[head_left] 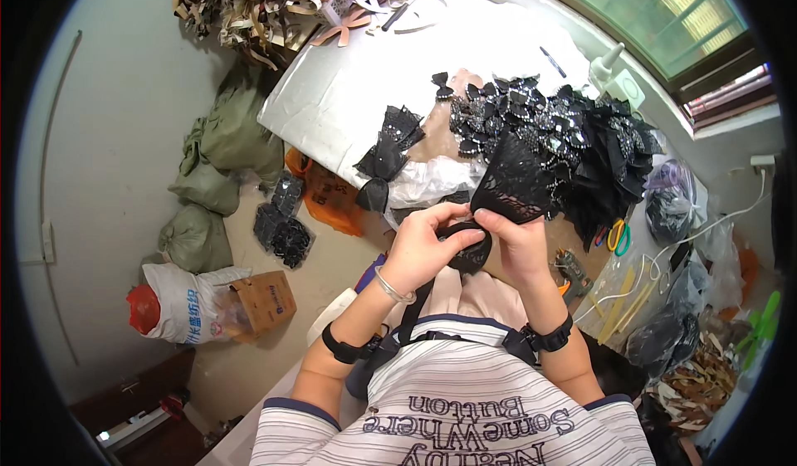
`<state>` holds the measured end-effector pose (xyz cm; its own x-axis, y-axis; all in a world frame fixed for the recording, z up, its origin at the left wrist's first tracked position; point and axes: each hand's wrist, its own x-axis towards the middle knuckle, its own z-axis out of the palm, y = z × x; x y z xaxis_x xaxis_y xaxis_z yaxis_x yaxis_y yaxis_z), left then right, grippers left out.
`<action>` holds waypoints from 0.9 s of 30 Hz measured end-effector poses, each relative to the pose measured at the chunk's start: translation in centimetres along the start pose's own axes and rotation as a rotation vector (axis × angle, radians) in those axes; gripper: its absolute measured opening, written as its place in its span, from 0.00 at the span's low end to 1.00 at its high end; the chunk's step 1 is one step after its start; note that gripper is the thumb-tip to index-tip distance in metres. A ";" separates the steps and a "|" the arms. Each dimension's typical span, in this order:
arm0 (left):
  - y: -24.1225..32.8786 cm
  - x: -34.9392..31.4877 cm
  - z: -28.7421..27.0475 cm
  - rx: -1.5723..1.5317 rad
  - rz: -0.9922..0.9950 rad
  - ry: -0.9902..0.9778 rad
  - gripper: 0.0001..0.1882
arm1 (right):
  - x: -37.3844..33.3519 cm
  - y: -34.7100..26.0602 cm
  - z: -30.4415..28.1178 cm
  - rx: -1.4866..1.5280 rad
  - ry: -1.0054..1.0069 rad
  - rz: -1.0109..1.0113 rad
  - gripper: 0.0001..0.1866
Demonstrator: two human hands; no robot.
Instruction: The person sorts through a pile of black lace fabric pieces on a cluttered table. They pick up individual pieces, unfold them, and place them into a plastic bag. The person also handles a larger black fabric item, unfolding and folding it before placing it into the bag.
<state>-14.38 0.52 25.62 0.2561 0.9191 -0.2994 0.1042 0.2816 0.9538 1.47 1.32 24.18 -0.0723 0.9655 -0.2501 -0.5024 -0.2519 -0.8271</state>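
Between both hands, over my lap, is a piece of black lace fabric (pixel 513 185). Its wide sheer end fans out above my right hand (pixel 519 246), and a darker folded part hangs below the fingers. The thumb and fingers of my left hand (pixel 425 246) pinch that folded part, while the right thumb and fingers press the gathered middle. Whether a smaller item sits between the fingertips is hidden. Just beyond the hands, black lace bows (pixel 390 146) lie on the white table (pixel 324 105), beside a heap of black bows with shiny stones (pixel 531 121).
At the right are scissors with yellow and green handles (pixel 618 238), a white cable (pixel 706 225) and plastic bags (pixel 668 204). A white glue bottle (pixel 608 59) stands by the window. Green sacks (pixel 232 126) and a cardboard box (pixel 266 302) are on the left floor.
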 end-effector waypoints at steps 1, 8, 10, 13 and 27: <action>0.3 -0.2 0.5 -0.002 0.009 0.005 0.17 | -0.5 -0.4 -0.1 0.023 0.018 0.009 0.14; 1.9 -1.3 2.9 -0.163 -0.032 -0.008 0.21 | -3.0 -3.8 -1.4 0.034 -0.030 0.107 0.13; 1.9 -1.4 3.1 -0.236 -0.073 -0.039 0.23 | -3.5 -5.3 -2.0 0.026 -0.107 0.161 0.22; 2.3 -1.2 2.9 -0.254 -0.125 -0.138 0.20 | -3.6 -6.2 -2.6 0.146 -0.098 0.173 0.25; 2.9 -0.9 4.8 -0.339 -0.175 -0.206 0.12 | -3.3 -5.7 -3.8 -0.083 -0.065 0.186 0.10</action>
<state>-9.70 -0.83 28.58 0.4528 0.7849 -0.4230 -0.1496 0.5345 0.8318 7.86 -0.71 27.78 -0.2138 0.9032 -0.3720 -0.4031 -0.4285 -0.8087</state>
